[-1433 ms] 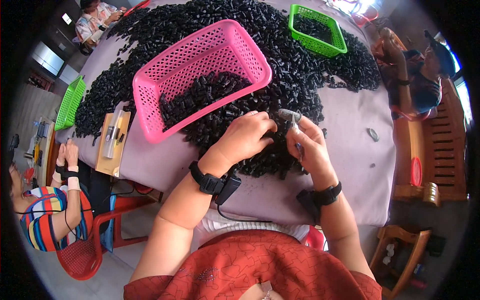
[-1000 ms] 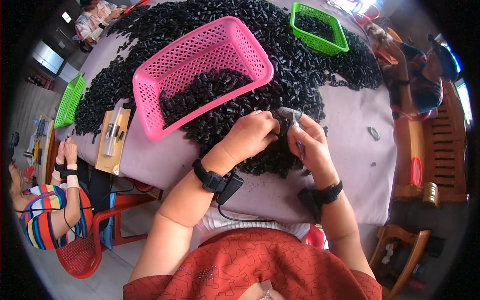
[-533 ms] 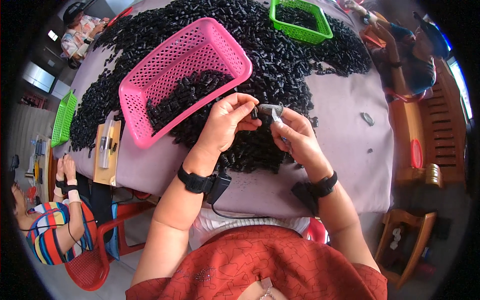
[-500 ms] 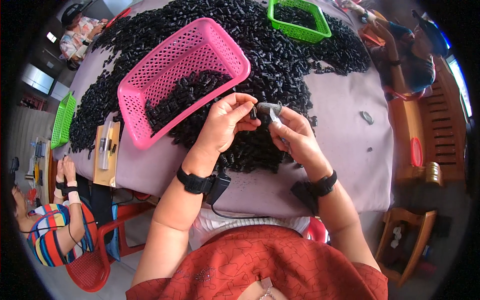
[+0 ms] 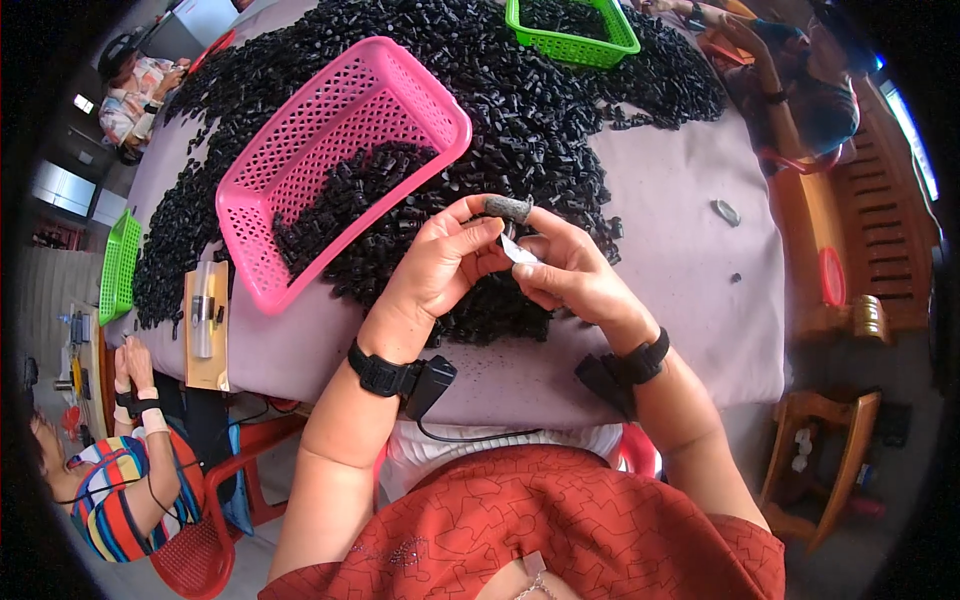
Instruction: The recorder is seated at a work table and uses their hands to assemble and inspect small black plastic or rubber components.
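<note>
Both my hands meet over the front of a pile of small black parts (image 5: pixel 490 312), probably rubber or plastic. My left hand (image 5: pixel 437 262) is closed in a pinch on a small black part, mostly hidden by the fingers. My right hand (image 5: pixel 580 268) grips a small knife, its pale flat blade (image 5: pixel 519 251) angled against the left fingertips. A grey finger cot (image 5: pixel 508 208) covers the tip of my right index finger, which reaches across to the left one. Behind my left hand, a pink perforated basket (image 5: pixel 243 222) lies tilted with black parts inside.
Green baskets stand at the back (image 5: pixel 575 46) and far left (image 5: pixel 119 268). A yellowish board (image 5: pixel 207 372) with a clear tube lies left. On the mauve cloth (image 5: pixel 680 300) at right rests a small grey oval piece (image 5: pixel 726 212). Other people sit at left, back left and right.
My right hand has turned, bringing the blade down and left against the left fingertips. The finger cot now reaches the left index finger. The whole view has shifted slightly.
</note>
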### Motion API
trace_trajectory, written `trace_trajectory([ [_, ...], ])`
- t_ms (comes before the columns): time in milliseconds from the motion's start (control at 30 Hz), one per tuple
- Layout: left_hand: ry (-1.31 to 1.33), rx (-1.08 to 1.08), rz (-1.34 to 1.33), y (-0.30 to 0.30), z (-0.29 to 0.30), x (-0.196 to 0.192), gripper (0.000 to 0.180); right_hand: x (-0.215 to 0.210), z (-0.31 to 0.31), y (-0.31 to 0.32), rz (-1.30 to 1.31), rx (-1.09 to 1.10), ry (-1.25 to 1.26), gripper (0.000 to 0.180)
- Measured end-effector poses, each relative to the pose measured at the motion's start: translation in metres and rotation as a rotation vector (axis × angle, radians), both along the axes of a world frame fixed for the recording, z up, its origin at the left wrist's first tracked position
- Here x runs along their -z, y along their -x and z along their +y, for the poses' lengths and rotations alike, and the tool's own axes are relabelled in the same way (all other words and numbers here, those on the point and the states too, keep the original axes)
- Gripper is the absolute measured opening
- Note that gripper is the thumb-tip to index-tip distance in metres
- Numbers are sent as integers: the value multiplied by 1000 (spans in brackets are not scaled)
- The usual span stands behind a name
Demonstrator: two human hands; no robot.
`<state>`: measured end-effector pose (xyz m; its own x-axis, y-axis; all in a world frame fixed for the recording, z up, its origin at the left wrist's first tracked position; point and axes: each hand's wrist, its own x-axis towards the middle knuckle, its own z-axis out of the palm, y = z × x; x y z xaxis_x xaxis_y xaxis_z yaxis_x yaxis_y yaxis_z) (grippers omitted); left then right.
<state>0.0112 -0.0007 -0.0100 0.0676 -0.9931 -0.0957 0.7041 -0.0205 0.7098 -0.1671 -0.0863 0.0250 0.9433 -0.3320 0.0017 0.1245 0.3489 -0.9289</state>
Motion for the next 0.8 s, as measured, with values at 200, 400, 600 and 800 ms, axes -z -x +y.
trace_trajectory([
  [200,-44,-1,48,6,-1,-8,28,3,-2,2,38,20,7,55],
  [400,-27,19,45,5,1,-7,25,1,0,1,24,32,28,50],
  [600,-16,42,84,6,1,-5,25,11,-7,1,65,42,40,46],
  [800,-20,9,62,4,-1,-3,25,0,-2,2,19,-39,12,53],
])
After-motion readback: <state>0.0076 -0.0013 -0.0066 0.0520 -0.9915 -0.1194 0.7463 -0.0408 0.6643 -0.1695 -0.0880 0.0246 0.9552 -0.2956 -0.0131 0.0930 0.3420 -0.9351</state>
